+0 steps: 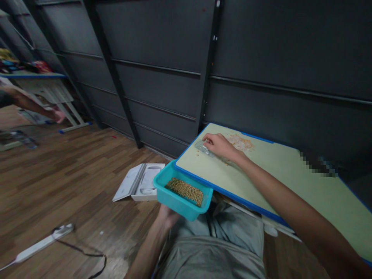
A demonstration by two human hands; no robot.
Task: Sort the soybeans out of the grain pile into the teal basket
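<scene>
My left hand supports a turquoise plastic basin from below, just off the table's near left corner. Inside the basin lies a layer of small round tan beans, like soybeans. Over the table, my right hand has its fingers curled onto a clear flat plastic piece with a rounded end; part of it is hidden under the hand. A few loose beans lie beside that piece. Behind the hand is a patch of pale orange crumbs.
A dark panelled wall runs behind the table. On the wooden floor are an open white box and a long white device with a dark strap. Another person's leg shows at the far left by a second table.
</scene>
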